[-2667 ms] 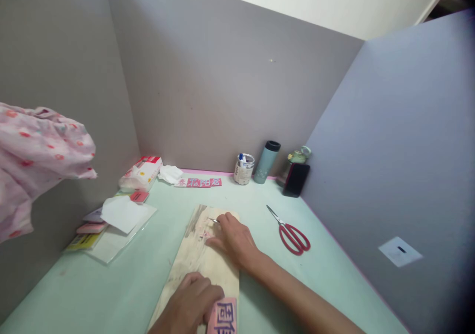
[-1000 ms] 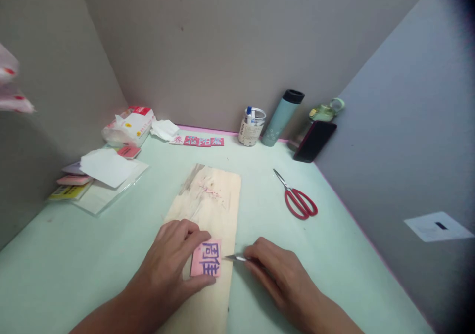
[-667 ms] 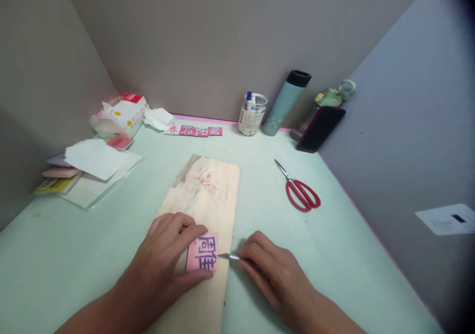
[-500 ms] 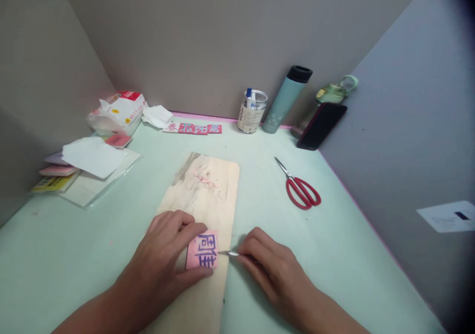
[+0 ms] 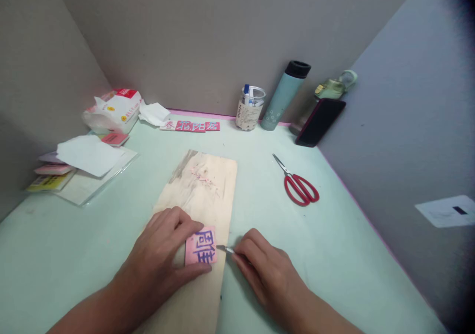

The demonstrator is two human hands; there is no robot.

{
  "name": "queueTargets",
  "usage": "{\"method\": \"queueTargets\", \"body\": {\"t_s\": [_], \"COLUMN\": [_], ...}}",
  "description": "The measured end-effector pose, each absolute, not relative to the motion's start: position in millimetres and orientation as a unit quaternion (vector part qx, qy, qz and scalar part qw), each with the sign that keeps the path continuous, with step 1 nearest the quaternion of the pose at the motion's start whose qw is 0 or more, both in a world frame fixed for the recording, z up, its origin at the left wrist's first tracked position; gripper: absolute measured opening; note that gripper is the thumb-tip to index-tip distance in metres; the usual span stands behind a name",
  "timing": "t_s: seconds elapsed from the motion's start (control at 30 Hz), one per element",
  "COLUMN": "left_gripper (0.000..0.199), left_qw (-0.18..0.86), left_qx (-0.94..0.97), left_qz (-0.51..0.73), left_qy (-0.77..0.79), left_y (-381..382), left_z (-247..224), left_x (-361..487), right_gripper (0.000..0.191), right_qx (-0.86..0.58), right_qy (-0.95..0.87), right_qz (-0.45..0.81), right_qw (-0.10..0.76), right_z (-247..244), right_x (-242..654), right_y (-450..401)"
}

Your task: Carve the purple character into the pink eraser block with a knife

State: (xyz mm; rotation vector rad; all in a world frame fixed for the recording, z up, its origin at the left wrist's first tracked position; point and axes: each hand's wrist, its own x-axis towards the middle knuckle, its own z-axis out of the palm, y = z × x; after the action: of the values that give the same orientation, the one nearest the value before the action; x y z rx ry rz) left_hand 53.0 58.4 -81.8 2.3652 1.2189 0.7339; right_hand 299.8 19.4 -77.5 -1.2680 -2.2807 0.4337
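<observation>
On the wooden board (image 5: 208,210), head view: pink block (image 5: 200,247) flat, lettered face up | Left hand (image 5: 161,247): finger and thumb clamped on its opposite edges | Right hand (image 5: 265,269): closed on knife (image 5: 227,250), tip at right edge, contact unclear | Handling (judged): light, slightly soft, easily nicked; hold by edges.

A pale green tabletop (image 5: 334,274) is enclosed by a grey back wall (image 5: 200,42), a darker left wall (image 5: 37,67) and a right wall (image 5: 404,106) which is tinted with blue. On the right wall, a white panel (image 5: 440,215) with a dark mark is seen. The tabletop's back and right edges are lined by a pink strip (image 5: 200,115), under soft light.
</observation>
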Motion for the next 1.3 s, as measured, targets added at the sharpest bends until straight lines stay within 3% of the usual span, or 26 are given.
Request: {"method": "queueTargets", "body": {"t_s": [1.03,1.3], "left_gripper": [0.035,0.033], "left_qw": [0.192,0.203], "left_qx": [0.840,0.835], "left_qz": [0.264,0.258], "left_qy": [0.433,0.442], "left_y": [58,58], "left_z": [-82,-81], "left_x": [53,54], "right_gripper": [0.028,0.023], "right_qx": [-0.475,-0.502], "right_qy": [-0.837,-0.804], "right_qz": [0.070,0.128], "right_qw": [0.261,0.291], "right_z": [-88,-91], "right_x": [289,296], "right_y": [11,20]}}
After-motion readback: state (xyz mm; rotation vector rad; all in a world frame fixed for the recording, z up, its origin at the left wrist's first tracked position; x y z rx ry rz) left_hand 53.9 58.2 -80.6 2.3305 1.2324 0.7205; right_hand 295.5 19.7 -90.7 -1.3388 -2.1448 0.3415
